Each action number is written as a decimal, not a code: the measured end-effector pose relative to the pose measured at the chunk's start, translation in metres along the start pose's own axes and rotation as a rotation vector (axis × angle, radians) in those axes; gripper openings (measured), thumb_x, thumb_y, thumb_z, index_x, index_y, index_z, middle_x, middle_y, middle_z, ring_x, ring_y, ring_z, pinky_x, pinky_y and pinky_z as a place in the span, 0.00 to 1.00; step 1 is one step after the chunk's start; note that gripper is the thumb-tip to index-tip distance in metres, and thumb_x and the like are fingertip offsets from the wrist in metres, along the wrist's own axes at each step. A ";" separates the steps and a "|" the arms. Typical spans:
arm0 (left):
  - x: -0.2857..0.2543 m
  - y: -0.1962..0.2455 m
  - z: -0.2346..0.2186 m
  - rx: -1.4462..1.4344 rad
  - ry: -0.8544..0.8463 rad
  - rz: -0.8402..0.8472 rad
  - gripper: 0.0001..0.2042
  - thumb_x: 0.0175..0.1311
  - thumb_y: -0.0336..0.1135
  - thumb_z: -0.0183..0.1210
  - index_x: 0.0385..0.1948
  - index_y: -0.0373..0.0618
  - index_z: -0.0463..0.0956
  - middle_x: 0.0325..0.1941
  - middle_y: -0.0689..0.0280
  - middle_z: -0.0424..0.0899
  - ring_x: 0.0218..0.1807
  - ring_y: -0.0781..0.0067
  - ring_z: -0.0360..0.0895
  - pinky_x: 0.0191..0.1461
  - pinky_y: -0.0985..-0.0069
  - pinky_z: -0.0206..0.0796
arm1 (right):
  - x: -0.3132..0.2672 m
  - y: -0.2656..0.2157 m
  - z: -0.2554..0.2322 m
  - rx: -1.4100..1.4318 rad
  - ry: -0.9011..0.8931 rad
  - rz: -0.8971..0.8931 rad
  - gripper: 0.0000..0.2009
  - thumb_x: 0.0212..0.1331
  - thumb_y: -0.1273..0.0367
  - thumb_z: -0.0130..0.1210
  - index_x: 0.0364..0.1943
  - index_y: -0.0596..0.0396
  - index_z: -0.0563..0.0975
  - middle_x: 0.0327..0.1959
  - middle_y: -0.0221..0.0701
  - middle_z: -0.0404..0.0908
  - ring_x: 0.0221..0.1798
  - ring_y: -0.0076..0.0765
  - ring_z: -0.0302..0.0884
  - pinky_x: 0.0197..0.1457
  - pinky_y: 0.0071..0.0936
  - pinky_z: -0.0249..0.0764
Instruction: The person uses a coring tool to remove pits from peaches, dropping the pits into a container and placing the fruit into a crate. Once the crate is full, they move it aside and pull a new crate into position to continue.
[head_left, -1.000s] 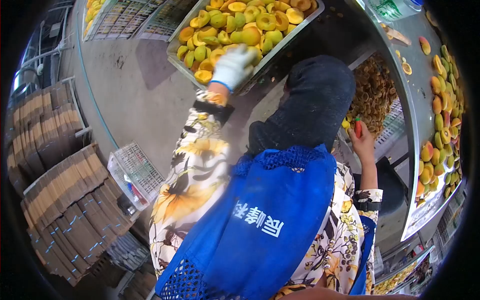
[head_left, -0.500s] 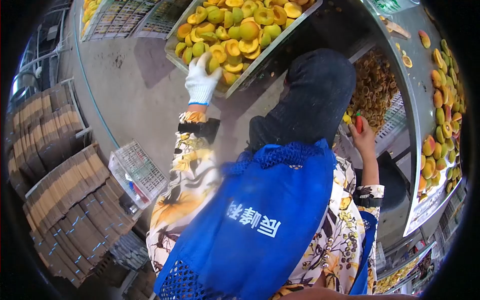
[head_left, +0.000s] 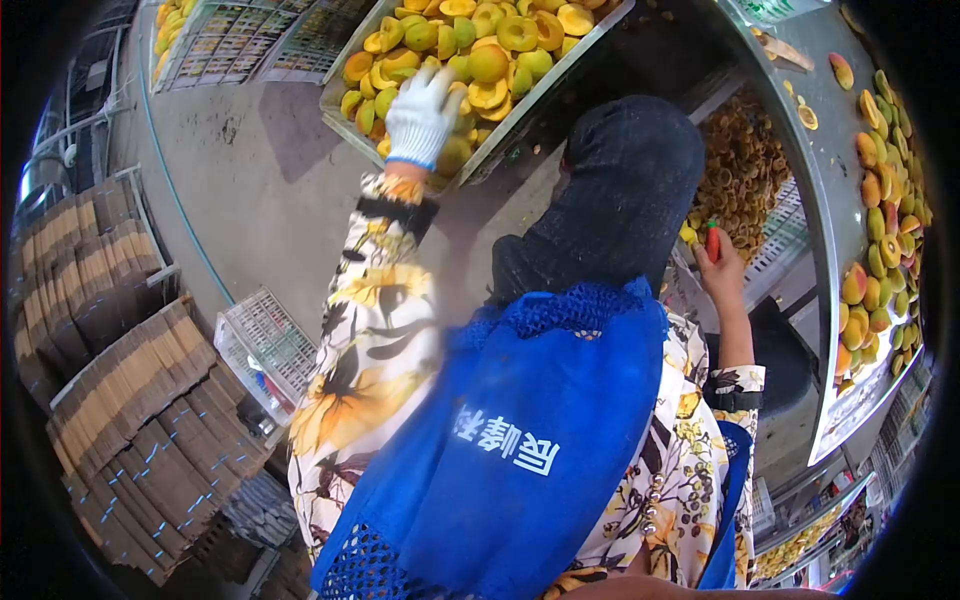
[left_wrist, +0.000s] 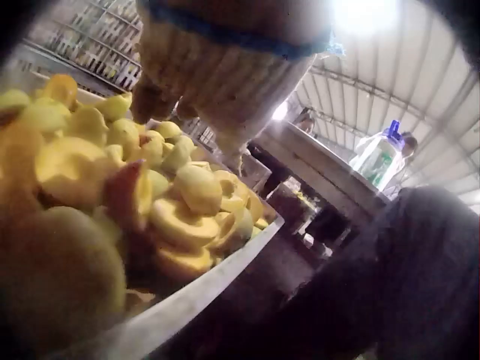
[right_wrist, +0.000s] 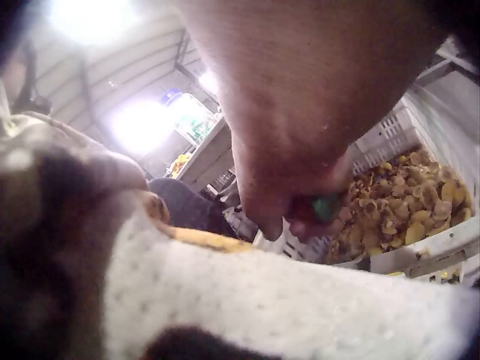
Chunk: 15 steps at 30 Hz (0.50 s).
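Note:
Wearing a white knit glove, my left hand (head_left: 418, 118) is over the near corner of a bin (head_left: 545, 98) heaped with halved yellow-green fruit (head_left: 487, 62). Its fingers look extended, and whether a piece lies under them is hidden. The left wrist view shows the glove (left_wrist: 217, 82) above the fruit (left_wrist: 199, 189). My bare right hand (head_left: 722, 275) grips a small red tool with a green end (head_left: 712, 242), near a crate of brown scraps (head_left: 742, 165). In the right wrist view the fingers (right_wrist: 304, 225) curl round that tool (right_wrist: 324, 209).
A metal table (head_left: 815, 190) with whole and halved fruit (head_left: 880, 250) runs along the right. Stacked flattened cardboard (head_left: 150, 400) stands at the left, beside a white basket (head_left: 268, 345). More crates (head_left: 225, 45) are at the upper left. A dark-clothed knee (head_left: 620, 190) lies between bin and scraps.
My left hand moved from over the fruit to the bin's near corner, then slightly up and right over the fruit. The right hand keeps the red tool, almost still.

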<state>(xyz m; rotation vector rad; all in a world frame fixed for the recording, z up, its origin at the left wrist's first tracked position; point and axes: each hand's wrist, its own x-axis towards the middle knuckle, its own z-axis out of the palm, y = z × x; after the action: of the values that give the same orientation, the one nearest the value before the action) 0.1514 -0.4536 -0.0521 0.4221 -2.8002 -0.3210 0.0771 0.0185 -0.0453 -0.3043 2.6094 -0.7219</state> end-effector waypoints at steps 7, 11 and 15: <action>0.069 0.033 0.061 0.277 -0.402 -0.048 0.13 0.53 0.39 0.55 0.41 0.55 0.75 0.47 0.54 0.72 0.47 0.51 0.75 0.45 0.59 0.69 | 0.005 -0.003 -0.011 -0.024 0.084 0.047 0.21 0.53 0.60 0.60 0.50 0.52 0.72 0.35 0.40 0.79 0.38 0.38 0.77 0.43 0.30 0.71; 0.062 0.027 0.026 0.020 -0.311 -0.231 0.17 0.48 0.43 0.59 0.43 0.59 0.75 0.48 0.52 0.71 0.47 0.49 0.74 0.48 0.58 0.69 | -0.001 -0.015 -0.016 -0.047 0.038 0.051 0.21 0.53 0.62 0.60 0.50 0.53 0.72 0.33 0.39 0.79 0.37 0.36 0.77 0.43 0.28 0.71; 0.024 -0.037 -0.010 -0.014 0.231 -0.459 0.21 0.45 0.46 0.63 0.44 0.56 0.75 0.50 0.51 0.71 0.48 0.49 0.72 0.51 0.60 0.67 | 0.000 -0.003 -0.006 0.012 0.038 0.019 0.21 0.52 0.63 0.60 0.50 0.53 0.72 0.33 0.39 0.79 0.36 0.36 0.77 0.43 0.28 0.71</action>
<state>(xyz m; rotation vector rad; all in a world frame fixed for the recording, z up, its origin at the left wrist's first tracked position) 0.1416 -0.4977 -0.0460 1.0302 -2.4510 -0.3595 0.0752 0.0187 -0.0390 -0.2641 2.6394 -0.7431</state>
